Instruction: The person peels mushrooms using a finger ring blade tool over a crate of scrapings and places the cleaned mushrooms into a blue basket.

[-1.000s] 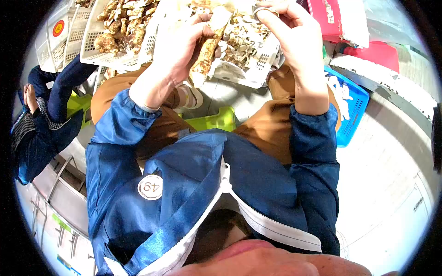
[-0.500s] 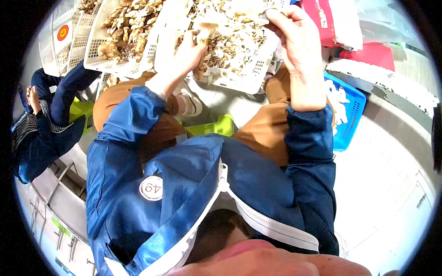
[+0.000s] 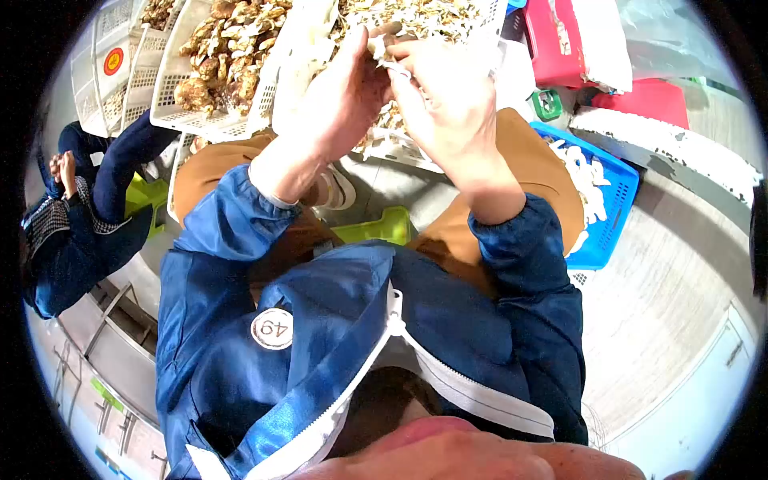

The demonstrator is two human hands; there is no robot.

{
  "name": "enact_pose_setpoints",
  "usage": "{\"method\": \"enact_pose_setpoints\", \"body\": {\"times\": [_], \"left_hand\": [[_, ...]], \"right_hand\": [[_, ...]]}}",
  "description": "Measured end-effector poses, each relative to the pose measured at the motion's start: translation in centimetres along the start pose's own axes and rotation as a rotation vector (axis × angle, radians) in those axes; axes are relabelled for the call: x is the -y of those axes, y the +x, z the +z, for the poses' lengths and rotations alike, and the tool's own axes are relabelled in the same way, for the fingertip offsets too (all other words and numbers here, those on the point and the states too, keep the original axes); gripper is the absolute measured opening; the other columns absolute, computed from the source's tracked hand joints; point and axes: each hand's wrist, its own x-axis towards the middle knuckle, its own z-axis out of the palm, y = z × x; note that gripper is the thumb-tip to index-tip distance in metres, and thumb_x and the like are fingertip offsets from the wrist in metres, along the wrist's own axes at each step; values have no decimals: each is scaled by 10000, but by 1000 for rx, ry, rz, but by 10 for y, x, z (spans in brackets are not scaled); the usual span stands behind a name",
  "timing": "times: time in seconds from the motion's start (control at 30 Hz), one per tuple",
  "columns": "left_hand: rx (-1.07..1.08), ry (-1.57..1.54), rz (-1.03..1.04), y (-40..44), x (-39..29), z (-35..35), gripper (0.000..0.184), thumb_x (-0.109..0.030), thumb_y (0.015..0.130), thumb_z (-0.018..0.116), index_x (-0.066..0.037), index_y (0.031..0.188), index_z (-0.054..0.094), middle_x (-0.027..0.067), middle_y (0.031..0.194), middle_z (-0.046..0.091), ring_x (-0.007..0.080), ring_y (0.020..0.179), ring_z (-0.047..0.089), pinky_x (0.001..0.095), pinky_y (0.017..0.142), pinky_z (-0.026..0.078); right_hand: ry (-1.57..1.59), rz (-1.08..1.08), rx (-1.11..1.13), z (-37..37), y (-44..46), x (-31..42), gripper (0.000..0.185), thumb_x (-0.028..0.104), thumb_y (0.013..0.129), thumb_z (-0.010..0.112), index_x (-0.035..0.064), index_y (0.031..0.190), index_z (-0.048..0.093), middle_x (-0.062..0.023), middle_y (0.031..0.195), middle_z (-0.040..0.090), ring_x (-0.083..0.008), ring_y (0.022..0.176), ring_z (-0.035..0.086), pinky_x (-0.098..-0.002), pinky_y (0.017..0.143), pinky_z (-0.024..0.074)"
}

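Note:
My left hand (image 3: 340,108) is closed around a pale mushroom (image 3: 379,50), mostly covered by the fingers. Against it, my right hand (image 3: 452,100) pinches something small and whitish or shiny, too hidden to name. Both hands meet above a white basket (image 3: 404,150) of pale mushroom trimmings (image 3: 416,20). To the left, whole brown mushrooms (image 3: 228,60) with dirt on them fill another white basket (image 3: 178,116). Beside my right leg, a blue basket (image 3: 612,228) holds white mushroom pieces (image 3: 588,184).
Red items (image 3: 552,48) and a small green object (image 3: 547,104) lie at the right, near a ledge with chipped paint (image 3: 664,136). A lime-green stool (image 3: 380,226) shows between my legs. At the far left sits a co-worker (image 3: 88,232) with hands held together.
My right hand has come down and left to meet my left hand at the mushroom. The left hand has turned, and the mushroom is now between both hands.

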Motion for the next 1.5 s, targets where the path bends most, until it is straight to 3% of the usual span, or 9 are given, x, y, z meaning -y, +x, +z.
{"method": "enact_pose_setpoints", "body": {"times": [0.23, 0.37, 0.5, 0.7, 0.83, 1.03, 1.43, 1.47, 1.5], "left_hand": [[-17, 197, 47, -6, -6, -13, 416, -354, 1072, 408, -59, 1325, 553, 61, 1156, 637, 154, 1016, 599, 293, 892, 482], [-25, 96, -24, -7, -10, -19, 400, -326, 1067, 416, -60, 1329, 559, 81, 1195, 646, 155, 968, 640, 277, 825, 505], [63, -97, -40, -8, -18, -19, 450, -324, 1072, 393, -20, 1385, 501, 160, 1246, 626, 250, 1085, 655, 284, 904, 539], [147, -255, -23, -7, -20, -13, 500, -278, 1055, 392, 17, 1459, 386, 198, 1466, 459, 292, 1356, 454, 439, 1168, 363], [330, -350, -56, 0, -19, -35, 480, -277, 1065, 381, 2, 1455, 397, 162, 1427, 507, 259, 1319, 487, 399, 1140, 379], [-67, -124, 4, -6, -18, 2, 336, -281, 1050, 457, -47, 1265, 564, 113, 1150, 627, 223, 1058, 618, 362, 900, 534], [-93, -50, -13, -10, -16, -2, 372, -336, 1071, 363, -75, 1264, 545, 118, 1196, 588, 243, 1122, 579, 394, 932, 508], [305, -483, -188, 13, 17, -91, 401, -347, 1066, 427, -76, 1345, 527, 102, 1181, 616, 173, 991, 615, 282, 933, 523], [204, -396, -145, 12, 18, -86, 387, -350, 1065, 435, -87, 1330, 537, 82, 1154, 616, 163, 955, 603, 273, 901, 522]], "right_hand": [[335, 327, 49, 3, -1, 10, 89, 74, 830, 679, 19, 896, 655, -130, 881, 687, -307, 817, 684, -370, 729, 537], [246, 491, 14, -7, 5, -5, 76, 56, 855, 707, 12, 915, 690, -82, 947, 733, -159, 870, 677, -282, 792, 523], [-172, 186, -122, -25, 18, -15, 103, 76, 829, 737, 1, 868, 678, -75, 828, 659, -159, 757, 638, -288, 678, 501], [45, 391, 76, -20, 8, -9, 97, 96, 868, 730, 8, 900, 704, -49, 756, 627, -100, 682, 599, -256, 621, 472], [323, 418, 154, -5, 3, -4, 135, 172, 850, 678, 45, 888, 701, -136, 800, 649, -320, 723, 652, -395, 661, 511], [146, 226, 196, -5, 1, 1, 140, 189, 832, 691, 54, 863, 671, -109, 858, 632, -312, 853, 644, -406, 760, 518], [245, 248, 202, 2, -5, 2, 204, 227, 845, 674, 31, 899, 693, -135, 1041, 713, -332, 881, 684, -412, 783, 549], [256, 222, 187, 4, -6, 0, 203, 220, 851, 666, 32, 922, 691, -147, 1006, 708, -339, 866, 679, -415, 769, 547], [225, 231, 198, 4, -5, 2, 202, 215, 852, 665, 32, 934, 689, -150, 990, 704, -343, 861, 676, -416, 764, 546]]}}
